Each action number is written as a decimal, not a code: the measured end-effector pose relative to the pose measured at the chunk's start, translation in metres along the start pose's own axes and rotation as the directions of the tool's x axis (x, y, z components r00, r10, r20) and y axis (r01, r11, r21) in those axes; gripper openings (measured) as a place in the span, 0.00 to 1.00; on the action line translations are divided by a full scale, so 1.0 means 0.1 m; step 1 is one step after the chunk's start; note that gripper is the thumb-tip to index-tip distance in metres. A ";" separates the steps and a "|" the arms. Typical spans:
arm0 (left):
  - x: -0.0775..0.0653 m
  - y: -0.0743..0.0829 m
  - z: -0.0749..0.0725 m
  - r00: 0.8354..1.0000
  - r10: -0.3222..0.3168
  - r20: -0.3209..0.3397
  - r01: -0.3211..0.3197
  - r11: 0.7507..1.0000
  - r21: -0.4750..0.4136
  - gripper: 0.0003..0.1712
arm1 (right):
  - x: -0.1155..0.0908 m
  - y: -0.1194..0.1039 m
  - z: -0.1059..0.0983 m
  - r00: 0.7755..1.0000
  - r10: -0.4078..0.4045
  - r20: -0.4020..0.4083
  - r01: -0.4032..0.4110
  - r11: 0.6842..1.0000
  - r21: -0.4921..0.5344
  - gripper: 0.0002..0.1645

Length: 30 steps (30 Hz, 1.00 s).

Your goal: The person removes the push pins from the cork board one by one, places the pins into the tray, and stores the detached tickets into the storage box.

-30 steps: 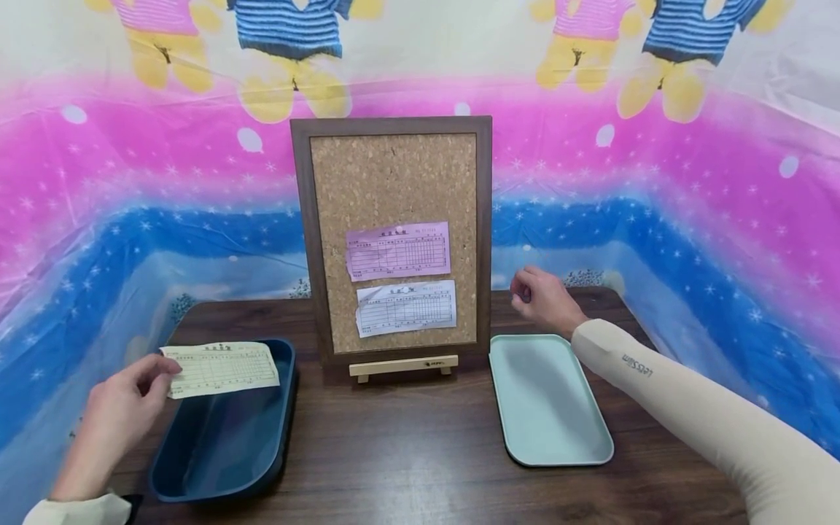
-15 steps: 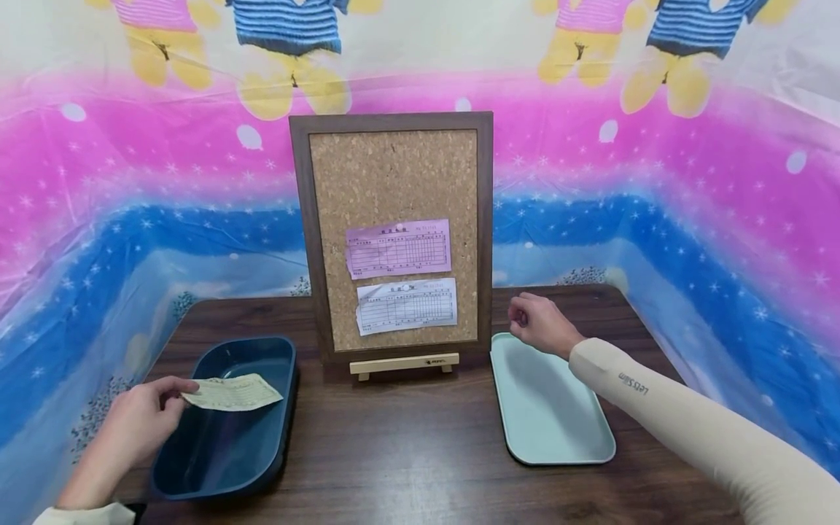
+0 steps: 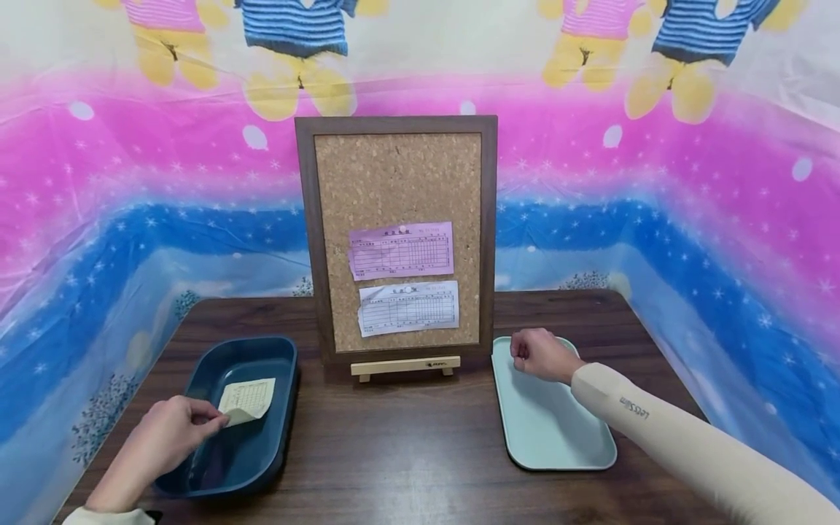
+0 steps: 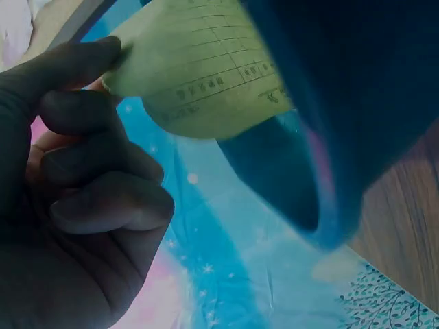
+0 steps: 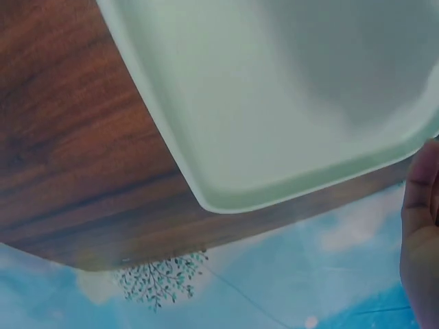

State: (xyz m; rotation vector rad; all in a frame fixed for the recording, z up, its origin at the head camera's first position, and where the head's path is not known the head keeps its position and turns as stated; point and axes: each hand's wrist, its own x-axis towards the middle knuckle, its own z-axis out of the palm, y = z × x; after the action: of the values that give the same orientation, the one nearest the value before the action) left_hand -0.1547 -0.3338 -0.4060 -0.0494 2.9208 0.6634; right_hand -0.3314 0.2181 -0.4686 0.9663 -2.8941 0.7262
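Observation:
My left hand [image 3: 167,441] pinches one edge of a pale yellow receipt slip [image 3: 251,398] between thumb and fingertips. The slip curves down inside the dark blue bin [image 3: 292,408]. In the left wrist view the yellow slip [image 4: 199,75] hangs from the thumb and forefinger, beside the bin's wall [image 4: 329,164]. My right hand [image 3: 546,356] hovers over the far part of the pale green tray [image 3: 558,430], its fingers curled. Whether something small sits inside those fingers is hidden. Only part of the right hand [image 5: 422,233] shows at the edge of the right wrist view.
Between the containers stands a framed corkboard [image 3: 400,175] on a small wooden stand [image 3: 405,366]. A pink slip [image 3: 402,251] and a white slip [image 3: 408,310] are fixed to it with pale pins. Patterned cloth [image 3: 564,175] surrounds the dark wood table [image 3: 394,452].
My left hand has lowered the yellow slip from above the bin down into it, moving slightly right. The right hand has come down from beside the corkboard to over the green tray.

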 end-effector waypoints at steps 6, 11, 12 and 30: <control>0.07 0.00 0.08 0.994 -0.001 0.109 0.002 1.000 -0.014 0.06 | -0.04 0.03 0.10 0.999 0.004 0.050 -0.006 0.999 0.045 0.08; 0.09 -0.03 0.16 0.984 0.003 0.181 -0.001 1.000 -0.009 0.03 | -0.07 0.04 0.14 0.998 -0.005 0.068 0.004 1.000 0.021 0.10; 0.09 -0.04 0.17 0.982 0.004 0.190 -0.003 1.000 -0.003 0.03 | -0.07 0.05 0.15 0.998 -0.003 0.070 0.003 1.000 0.011 0.10; 0.08 -0.16 0.20 0.948 0.033 0.315 -0.016 0.998 -0.057 0.04 | -0.13 0.10 0.22 0.996 0.007 0.086 -0.007 1.000 -0.001 0.11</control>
State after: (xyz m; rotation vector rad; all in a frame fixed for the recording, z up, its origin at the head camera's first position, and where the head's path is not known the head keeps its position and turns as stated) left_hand -0.1585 -0.3401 -0.4317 0.0805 2.5991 0.6831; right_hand -0.3229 0.2232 -0.4939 1.0123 -2.9718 0.7005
